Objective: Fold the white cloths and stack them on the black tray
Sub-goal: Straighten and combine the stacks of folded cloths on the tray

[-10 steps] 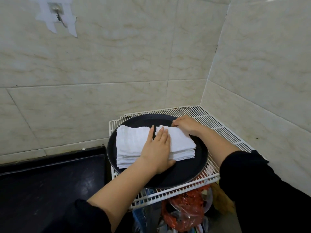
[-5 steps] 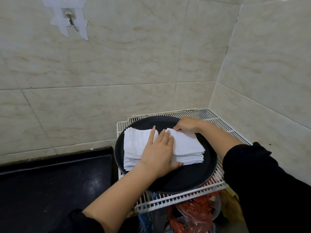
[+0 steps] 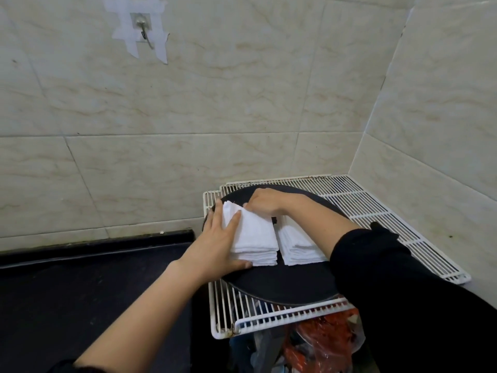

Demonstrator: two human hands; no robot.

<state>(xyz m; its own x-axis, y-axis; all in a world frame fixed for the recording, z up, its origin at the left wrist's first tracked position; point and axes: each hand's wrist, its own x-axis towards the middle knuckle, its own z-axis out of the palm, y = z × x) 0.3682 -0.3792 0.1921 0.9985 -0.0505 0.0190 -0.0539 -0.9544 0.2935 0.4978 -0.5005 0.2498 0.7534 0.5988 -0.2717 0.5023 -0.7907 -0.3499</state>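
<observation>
**Squaring the left stack on the tray: where it may fail**

Head view. Two stacks of folded white cloths sit side by side on the black tray (image 3: pixel 282 288). The tray rests at the left end of the white wire rack (image 3: pixel 382 211), with its near rim close to the rack's front edge. The left hand (image 3: pixel 223 238) lies spread, fingers straight, against the side and top of the left stack (image 3: pixel 256 238), with the thumb at its near lower corner. The right hand (image 3: pixel 265 203) bends its fingers onto that stack's far end; whether it pinches a layer cannot be told. The right forearm (image 3: pixel 309 219) crosses above the right stack (image 3: pixel 298 247).

Probable risks:
- Unequal pressure from the two hands may shear the upper layers and skew the left stack.
- The forearm may drag the top cloths off the right stack.
- A hard sideways push may slide the tray toward the rack's left edge, beside the black bench (image 3: pixel 80 292).
</observation>
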